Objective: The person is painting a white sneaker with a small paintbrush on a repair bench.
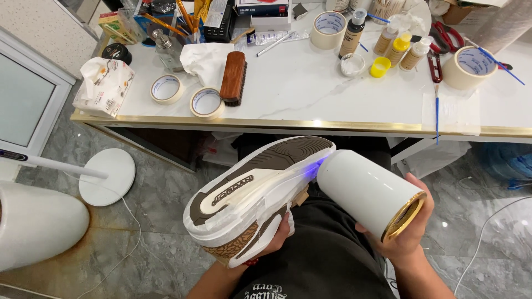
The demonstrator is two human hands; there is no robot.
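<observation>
Down over my lap, my left hand (275,235) comes up from below and grips a sneaker (257,194), fingers curled around its underside near the brown patterned heel, mostly hidden by the shoe itself. The sneaker is tipped sole-up, its brown and cream sole facing me, and white masking tape wraps the edge around the sole. My right hand (407,227) is wrapped around a white cylinder-shaped dryer (370,192) with a gold ring and grille at the near end; fingers clasp it from beneath and the thumb sits along the side by the gold rim. The far end of the dryer points at the toe of the sneaker, just beside it, where a blue glow shows on the taped edge. Both sit above my dark shirt, in front of the table.

Beyond them, the white marble table (310,94) with a gold edge carries a wooden brush (233,78), two small rolls of tape (206,103) side by side near its left front, a bigger roll (464,67) at the right, several small bottles (397,49) with a yellow cap (380,66) near them, and a tissue pack (103,87) on the left corner. On the grey floor to my left stands a white round fan base (107,176).
</observation>
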